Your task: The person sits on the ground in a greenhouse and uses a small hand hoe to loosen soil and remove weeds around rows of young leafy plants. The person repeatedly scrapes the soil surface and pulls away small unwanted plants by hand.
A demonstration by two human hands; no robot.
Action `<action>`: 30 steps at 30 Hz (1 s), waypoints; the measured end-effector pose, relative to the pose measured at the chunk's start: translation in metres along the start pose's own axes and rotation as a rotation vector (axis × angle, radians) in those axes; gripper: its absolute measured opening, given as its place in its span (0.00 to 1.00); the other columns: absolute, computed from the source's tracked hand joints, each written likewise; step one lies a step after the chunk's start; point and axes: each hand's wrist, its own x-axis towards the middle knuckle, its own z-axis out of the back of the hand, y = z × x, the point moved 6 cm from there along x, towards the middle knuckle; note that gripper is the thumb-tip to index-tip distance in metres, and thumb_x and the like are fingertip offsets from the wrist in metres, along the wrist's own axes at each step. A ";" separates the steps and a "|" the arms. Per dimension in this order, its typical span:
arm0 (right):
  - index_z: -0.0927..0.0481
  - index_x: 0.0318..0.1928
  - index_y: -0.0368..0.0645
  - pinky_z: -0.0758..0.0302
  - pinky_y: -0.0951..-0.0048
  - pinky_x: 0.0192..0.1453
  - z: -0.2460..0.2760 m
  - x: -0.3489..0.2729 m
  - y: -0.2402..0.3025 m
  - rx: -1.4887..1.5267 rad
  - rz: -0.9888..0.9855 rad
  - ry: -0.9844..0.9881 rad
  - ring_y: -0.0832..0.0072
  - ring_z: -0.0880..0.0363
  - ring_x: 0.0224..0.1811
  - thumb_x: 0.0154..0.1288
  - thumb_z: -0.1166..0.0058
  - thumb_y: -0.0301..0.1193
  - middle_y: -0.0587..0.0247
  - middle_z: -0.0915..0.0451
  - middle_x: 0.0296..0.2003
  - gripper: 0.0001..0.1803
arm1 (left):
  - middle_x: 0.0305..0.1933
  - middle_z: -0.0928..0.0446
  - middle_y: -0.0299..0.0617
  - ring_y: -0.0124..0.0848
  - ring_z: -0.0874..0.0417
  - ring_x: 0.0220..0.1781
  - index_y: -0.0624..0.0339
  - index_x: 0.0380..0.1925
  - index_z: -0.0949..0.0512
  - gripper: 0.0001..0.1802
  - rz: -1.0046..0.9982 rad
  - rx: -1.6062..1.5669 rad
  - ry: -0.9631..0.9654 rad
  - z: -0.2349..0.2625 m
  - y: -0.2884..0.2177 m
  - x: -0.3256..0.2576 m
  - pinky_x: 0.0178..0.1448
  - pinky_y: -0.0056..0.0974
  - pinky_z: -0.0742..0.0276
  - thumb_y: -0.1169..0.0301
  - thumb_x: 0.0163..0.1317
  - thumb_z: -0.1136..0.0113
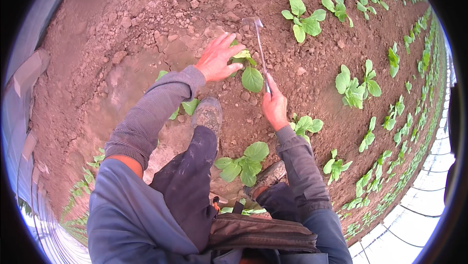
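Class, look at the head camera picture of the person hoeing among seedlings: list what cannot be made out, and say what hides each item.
1. Seedling stem base: covered by the left hand.
2. Hoe handle end: inside the right hand grip.
3. Right boot: mostly behind a leafy plant and the knee.
4. Far plant rows: too small and bent at the fisheye rim.

Rows of green seedlings (404, 132) run far right; cracked brown soil (122, 25) left; white plastic tunnel wall (424, 200) near right.
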 end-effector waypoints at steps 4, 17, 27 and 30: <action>0.30 0.72 0.61 0.19 0.55 0.44 0.012 0.027 0.012 0.076 -0.110 -0.055 0.49 0.13 0.34 0.66 0.52 0.23 0.39 0.17 0.32 0.34 | 0.80 0.47 0.58 0.58 0.52 0.83 0.53 0.76 0.41 0.50 0.252 -0.124 -0.061 0.002 0.015 0.013 0.83 0.56 0.52 0.47 0.59 0.31; 0.29 0.73 0.54 0.20 0.68 0.44 -0.006 0.005 0.010 0.041 -0.074 0.132 0.69 0.14 0.36 0.65 0.54 0.20 0.44 0.15 0.43 0.35 | 0.62 0.21 0.54 0.48 0.21 0.65 0.62 0.66 0.28 0.37 0.323 -0.303 0.001 -0.017 0.022 0.007 0.69 0.46 0.27 0.59 0.58 0.29; 0.28 0.72 0.56 0.21 0.69 0.42 0.030 -0.007 0.001 0.035 -0.089 -0.105 0.76 0.22 0.29 0.66 0.53 0.20 0.48 0.18 0.31 0.34 | 0.60 0.20 0.55 0.46 0.19 0.63 0.66 0.65 0.28 0.38 0.377 -0.499 -0.003 -0.024 0.013 0.012 0.69 0.44 0.26 0.62 0.55 0.29; 0.28 0.72 0.55 0.21 0.64 0.37 0.033 -0.024 -0.023 0.001 -0.178 -0.035 0.67 0.20 0.26 0.65 0.52 0.21 0.45 0.19 0.29 0.34 | 0.62 0.21 0.52 0.41 0.20 0.64 0.64 0.68 0.31 0.38 0.483 -0.619 0.095 -0.031 0.012 0.008 0.69 0.42 0.26 0.61 0.60 0.31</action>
